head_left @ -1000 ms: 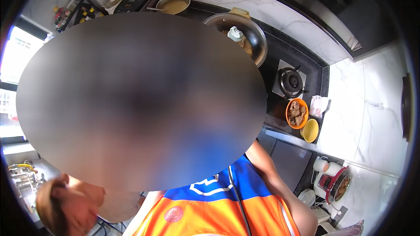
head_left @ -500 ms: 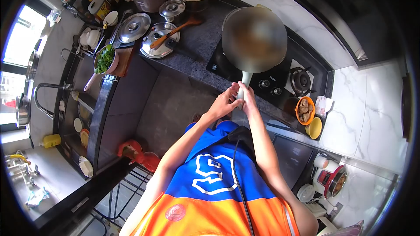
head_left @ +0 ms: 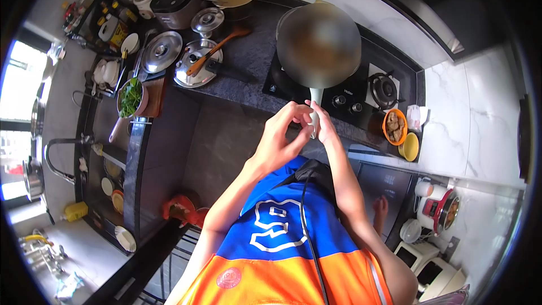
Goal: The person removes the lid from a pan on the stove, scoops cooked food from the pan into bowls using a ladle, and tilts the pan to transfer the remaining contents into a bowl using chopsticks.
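Note:
A pan [head_left: 319, 45] with a pale grey-green handle [head_left: 317, 95] sits over the left burner, its contents blurred. My right hand [head_left: 323, 122] lies along the right side of the handle, its fingers closed on it. Close by on the left, my left hand [head_left: 280, 138] is curved, thumb and fingers apart, with the fingertips near the handle's end. Whether those fingertips touch it, I cannot tell.
Right of the pan is a bare burner [head_left: 383, 90], near an orange bowl [head_left: 386, 136] of brown chunks and a yellow bowl [head_left: 409, 147]. To the left lie a wooden spatula [head_left: 217, 51] across a pot lid [head_left: 195, 78] and a saucepan of greens [head_left: 143, 101].
My left hand has loosened from the handle and shifted left, its thumb and fingers now apart. My right hand stays at the handle. The view has shifted slightly.

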`<state>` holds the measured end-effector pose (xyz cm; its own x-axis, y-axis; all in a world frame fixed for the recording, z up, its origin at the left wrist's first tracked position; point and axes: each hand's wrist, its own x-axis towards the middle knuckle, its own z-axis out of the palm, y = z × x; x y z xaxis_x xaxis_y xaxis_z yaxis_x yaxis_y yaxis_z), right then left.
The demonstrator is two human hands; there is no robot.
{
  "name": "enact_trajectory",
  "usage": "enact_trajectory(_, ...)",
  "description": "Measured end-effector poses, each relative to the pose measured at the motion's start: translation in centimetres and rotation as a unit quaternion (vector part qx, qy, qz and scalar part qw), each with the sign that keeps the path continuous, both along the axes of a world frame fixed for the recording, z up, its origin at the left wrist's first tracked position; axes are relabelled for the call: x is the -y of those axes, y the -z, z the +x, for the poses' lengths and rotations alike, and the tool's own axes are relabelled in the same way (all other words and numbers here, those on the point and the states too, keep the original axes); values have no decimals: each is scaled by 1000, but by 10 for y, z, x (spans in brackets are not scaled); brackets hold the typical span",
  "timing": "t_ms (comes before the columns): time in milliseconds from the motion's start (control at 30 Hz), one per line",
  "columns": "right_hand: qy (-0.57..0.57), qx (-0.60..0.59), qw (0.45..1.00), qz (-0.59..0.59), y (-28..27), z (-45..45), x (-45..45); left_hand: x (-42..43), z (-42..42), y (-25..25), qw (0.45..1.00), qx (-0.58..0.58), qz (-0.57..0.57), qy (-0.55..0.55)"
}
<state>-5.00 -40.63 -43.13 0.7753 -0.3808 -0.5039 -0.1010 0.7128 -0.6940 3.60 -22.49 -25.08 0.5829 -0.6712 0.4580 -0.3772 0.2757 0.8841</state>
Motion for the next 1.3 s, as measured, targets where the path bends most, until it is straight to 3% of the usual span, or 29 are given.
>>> enact_trajectory(100,17,11,1000,-12,-10,-5,-8,-27,4,-80,983,117,-111,93)
enact_trajectory(167,2,13,999,-30,-10,-13,-10,-24,-14,-104,935,76,-321,133)
enact_trajectory(267,5,-1,999,-37,15,-32,-9,-13,-27,-130,874,86,-440,187)
enact_trajectory(367,52,-8,999,14,51,-56,-13,14,-55,-144,845,45,-498,190)
enact_trajectory(433,48,-30,998,-8,48,-72,-18,27,-64,-152,827,22,-530,186)
enact_trajectory(467,21,-97,994,-50,50,-80,-20,28,-65,-153,825,15,-534,187)
enact_trajectory(567,-46,-225,965,-124,58,-103,-22,18,-54,-155,792,0,-483,374)
enact_trajectory(667,-62,-260,956,-124,74,-123,-24,14,-39,-161,756,-12,-455,471)
enact_trajectory(800,-47,-281,958,-47,140,-156,-27,24,-33,-159,823,74,-419,377)
enact_trajectory(900,-84,-315,943,-68,161,-174,-29,7,-17,-169,876,93,-274,387)
enact_trajectory(1000,-17,-288,957,-34,153,-179,-32,7,-18,-172,899,95,-311,293)
enact_trajectory(1100,8,-271,962,-44,126,-171,-28,-2,-15,-197,892,104,-439,-30)
enact_trajectory(1133,13,-268,960,-83,124,-168,-27,-8,-7,-201,875,112,-465,-78)
enact_trajectory(1300,41,-181,979,-78,84,-134,-25,-45,17,-209,888,181,-420,54)
